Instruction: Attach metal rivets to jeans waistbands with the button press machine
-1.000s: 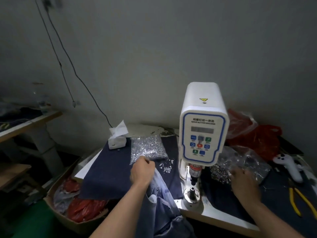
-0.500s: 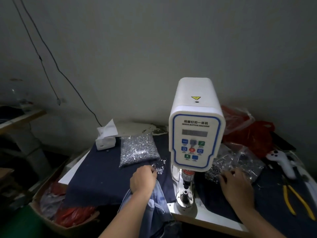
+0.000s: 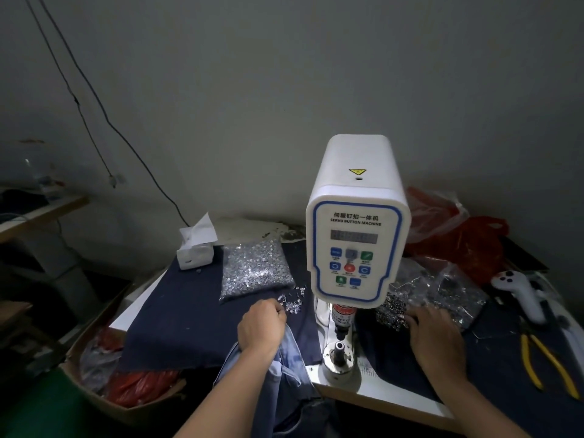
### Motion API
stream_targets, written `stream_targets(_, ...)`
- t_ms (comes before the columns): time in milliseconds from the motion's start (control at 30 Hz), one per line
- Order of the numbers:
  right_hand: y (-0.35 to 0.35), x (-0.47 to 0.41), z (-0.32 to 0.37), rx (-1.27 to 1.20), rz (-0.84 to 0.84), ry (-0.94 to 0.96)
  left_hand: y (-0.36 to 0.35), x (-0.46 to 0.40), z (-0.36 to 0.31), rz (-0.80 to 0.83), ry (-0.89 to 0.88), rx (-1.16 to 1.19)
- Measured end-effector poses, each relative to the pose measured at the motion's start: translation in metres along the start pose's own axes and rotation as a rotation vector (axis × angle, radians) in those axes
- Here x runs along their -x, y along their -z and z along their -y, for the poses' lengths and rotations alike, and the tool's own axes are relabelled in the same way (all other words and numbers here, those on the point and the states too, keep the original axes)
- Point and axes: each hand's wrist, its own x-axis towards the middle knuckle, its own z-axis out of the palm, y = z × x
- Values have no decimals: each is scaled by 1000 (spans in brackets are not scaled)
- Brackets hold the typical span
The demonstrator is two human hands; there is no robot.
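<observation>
A white servo button machine [image 3: 355, 235] stands on the table, its round lower die [image 3: 339, 354] bare. My left hand [image 3: 262, 327] has curled fingers at a scatter of small shiny rivets [image 3: 292, 301] on the dark cloth, and light-blue jeans [image 3: 284, 371] hang from under that wrist off the table's front edge. Whether the fingers pinch a rivet is hidden. My right hand [image 3: 434, 336] reaches into a pile of dark metal buttons [image 3: 392, 309] right of the machine, fingertips among them.
A clear bag of silver rivets [image 3: 256, 268] and a white tissue pack [image 3: 196, 248] lie at the back left. Plastic bags [image 3: 442, 286], red bags [image 3: 464, 238], a white controller [image 3: 521, 292] and yellow pliers [image 3: 543, 365] sit at the right. A cardboard box [image 3: 104, 390] stands on the floor at left.
The view has shifted leftward and downward. My left hand has slid a little toward the loose rivets, and my right hand has edged toward the button pile.
</observation>
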Motion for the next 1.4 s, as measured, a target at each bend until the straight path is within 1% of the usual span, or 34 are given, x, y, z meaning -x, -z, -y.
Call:
stream_targets(200, 1, 1, -2, -81, -51, -29, 1, 5, 4, -73, 14, 129)
stream_targets(400, 9, -1, 2, -152, -54, -20, 6, 7, 6, -31, 57, 241)
stream_targets(500, 22, -4, 18, -312, -41, -52, 9, 10, 8, -27, 72, 316)
stream_targets(567, 32, 1, 37, -534, 19, -130, 11, 12, 10, -26, 69, 373)
stream_targets(600, 35, 6, 47, -656, 82, -205, 12, 13, 11, -21, 65, 411)
stream_targets(633, 37, 13, 58, -770, 172, -308, 13, 15, 12, -15, 61, 450)
stream_targets(733, 41, 30, 85, -1095, 516, -698, 17, 19, 16, 4, 50, 543)
stream_targets(800, 46, 35, 100, -1302, 686, -904, 18, 24, 19, 8, 39, 599)
stream_targets(900, 51, 36, 114, -1500, 772, -1083, 21, 31, 22, 6, 18, 657)
stream_targets(1000, 54, 37, 120, -1569, 781, -1149, 24, 37, 24, -7, -10, 678)
stream_targets(1133, 57, 39, 121, -1632, 815, -1190, 27, 44, 23, -1, -42, 713)
stream_targets(1300, 57, 38, 120, -1628, 813, -1167, 25, 51, 18, 7, -84, 739)
stream_targets(1400, 58, 38, 119, -1651, 819, -1179, 24, 56, 15, 41, -106, 775)
